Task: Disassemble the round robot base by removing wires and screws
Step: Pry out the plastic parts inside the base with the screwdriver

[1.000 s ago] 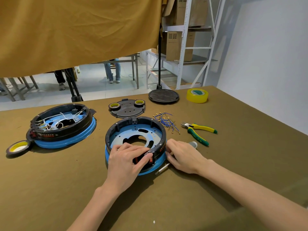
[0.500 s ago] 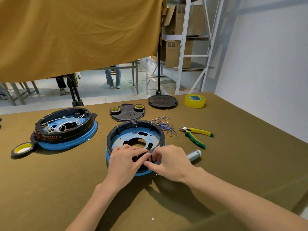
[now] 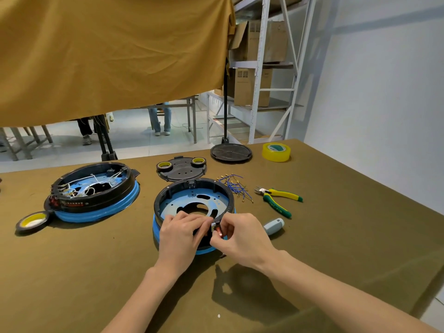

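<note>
round robot base (image 3: 192, 200) sitting mid-surface, wires already out | left hand (image 3: 179, 239) curling over its near rim, likely bracing it | right hand (image 3: 236, 236) pinching a small red part (image 3: 218, 233) at that rim, seemingly working it free | screwdriver (image 3: 274, 225) parked just beside for reach

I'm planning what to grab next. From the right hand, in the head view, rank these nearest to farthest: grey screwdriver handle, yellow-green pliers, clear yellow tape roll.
1. Grey screwdriver handle, just right of the right hand.
2. Yellow-green pliers, farther back on the right.
3. Clear yellow tape roll, near the table's far edge.
</note>
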`<act>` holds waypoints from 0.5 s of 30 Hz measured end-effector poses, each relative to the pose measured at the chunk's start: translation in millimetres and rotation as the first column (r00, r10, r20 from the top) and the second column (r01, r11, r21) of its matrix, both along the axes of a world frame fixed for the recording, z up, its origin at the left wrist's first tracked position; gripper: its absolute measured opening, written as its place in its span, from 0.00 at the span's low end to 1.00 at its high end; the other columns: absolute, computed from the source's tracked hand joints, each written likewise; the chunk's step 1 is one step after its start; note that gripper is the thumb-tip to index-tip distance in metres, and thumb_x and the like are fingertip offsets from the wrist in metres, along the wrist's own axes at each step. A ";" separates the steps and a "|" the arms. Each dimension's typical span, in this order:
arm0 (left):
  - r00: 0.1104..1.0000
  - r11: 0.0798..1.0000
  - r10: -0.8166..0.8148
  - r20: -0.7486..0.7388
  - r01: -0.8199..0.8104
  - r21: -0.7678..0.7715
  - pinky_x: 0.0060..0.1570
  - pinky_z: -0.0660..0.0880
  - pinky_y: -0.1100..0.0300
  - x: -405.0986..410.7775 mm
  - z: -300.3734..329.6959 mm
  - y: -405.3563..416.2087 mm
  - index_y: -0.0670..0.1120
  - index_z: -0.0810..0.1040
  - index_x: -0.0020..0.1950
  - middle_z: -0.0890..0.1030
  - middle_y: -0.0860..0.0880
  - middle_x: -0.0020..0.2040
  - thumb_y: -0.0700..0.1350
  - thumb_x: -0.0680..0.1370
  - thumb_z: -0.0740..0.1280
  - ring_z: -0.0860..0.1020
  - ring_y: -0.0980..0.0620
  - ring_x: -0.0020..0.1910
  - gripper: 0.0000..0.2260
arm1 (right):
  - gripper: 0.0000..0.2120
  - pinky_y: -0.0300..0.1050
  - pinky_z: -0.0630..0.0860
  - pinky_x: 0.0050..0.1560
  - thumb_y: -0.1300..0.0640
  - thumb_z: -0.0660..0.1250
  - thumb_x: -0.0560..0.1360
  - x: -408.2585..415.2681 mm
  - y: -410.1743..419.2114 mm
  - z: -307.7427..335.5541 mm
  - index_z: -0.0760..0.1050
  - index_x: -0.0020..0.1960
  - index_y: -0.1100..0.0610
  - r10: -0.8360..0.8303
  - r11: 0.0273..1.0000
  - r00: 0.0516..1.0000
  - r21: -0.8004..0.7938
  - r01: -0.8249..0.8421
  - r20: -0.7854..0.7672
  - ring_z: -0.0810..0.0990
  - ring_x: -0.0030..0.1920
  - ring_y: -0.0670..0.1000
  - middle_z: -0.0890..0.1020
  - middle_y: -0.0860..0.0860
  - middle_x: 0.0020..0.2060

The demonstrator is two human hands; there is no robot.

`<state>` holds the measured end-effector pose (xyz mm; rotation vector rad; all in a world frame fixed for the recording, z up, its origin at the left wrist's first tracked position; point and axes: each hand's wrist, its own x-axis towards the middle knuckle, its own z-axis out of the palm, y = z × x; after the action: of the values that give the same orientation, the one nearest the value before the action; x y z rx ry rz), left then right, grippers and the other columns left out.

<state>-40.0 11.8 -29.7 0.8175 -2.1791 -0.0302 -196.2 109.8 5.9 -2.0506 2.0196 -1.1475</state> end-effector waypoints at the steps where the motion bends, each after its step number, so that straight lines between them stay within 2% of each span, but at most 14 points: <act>1: 1.000 1.000 0.009 -0.007 -0.009 0.000 0.41 0.72 0.55 -0.8 0.4 -0.9 0.53 0.88 0.55 0.88 0.56 0.48 0.48 0.77 0.74 0.81 0.54 0.44 0.08 | 0.12 0.37 0.70 0.32 0.46 0.67 0.72 -1.3 0.7 1.0 0.71 0.34 0.49 0.008 1.000 1.000 -0.026 -0.008 0.001 0.74 0.33 0.47 0.75 0.45 0.27; 4: 1.000 1.000 0.007 -0.027 -0.007 -0.006 0.41 0.69 0.56 -1.0 -1.1 -3.5 0.53 0.87 0.55 0.88 0.56 0.48 0.51 0.79 0.69 0.80 0.56 0.44 0.09 | 0.09 0.35 0.69 0.33 0.46 0.67 0.72 -23.2 -0.3 5.4 0.72 0.36 0.48 -0.062 0.994 0.997 -0.091 0.058 -0.046 0.75 0.34 0.47 0.75 0.44 0.29; 6: 0.999 1.000 -0.007 -0.042 0.007 -0.002 0.41 0.69 0.57 -0.6 -2.1 -4.1 0.53 0.88 0.55 0.88 0.57 0.48 0.55 0.80 0.64 0.79 0.57 0.44 0.13 | 0.08 0.38 0.71 0.34 0.47 0.67 0.73 -49.8 -5.7 6.2 0.74 0.38 0.50 -0.183 0.980 0.976 -0.104 0.171 -0.118 0.75 0.34 0.46 0.77 0.44 0.31; 9: 0.998 1.000 -0.013 -0.059 0.012 -0.002 0.43 0.70 0.57 -0.6 -5.1 -7.9 0.53 0.88 0.54 0.87 0.57 0.47 0.56 0.81 0.62 0.79 0.57 0.44 0.15 | 0.07 0.46 0.75 0.37 0.47 0.68 0.74 -84.8 -19.4 -0.1 0.77 0.42 0.50 -0.291 0.951 0.909 0.010 0.308 -0.299 0.77 0.39 0.47 0.80 0.45 0.36; 15: 0.995 1.000 -0.011 -0.104 0.008 -0.030 0.43 0.68 0.58 -1.3 -9.6 -18.9 0.53 0.88 0.53 0.87 0.57 0.47 0.57 0.82 0.61 0.78 0.58 0.44 0.17 | 0.05 0.42 0.71 0.36 0.48 0.71 0.75 -117.9 -56.7 -12.9 0.81 0.49 0.47 -0.302 0.907 0.834 0.129 0.400 -0.463 0.81 0.45 0.51 0.83 0.48 0.46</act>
<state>-41.3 -7.2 -39.3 0.7722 -2.0810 -0.0448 -314.1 53.1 -7.1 -2.0035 2.6816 -0.4666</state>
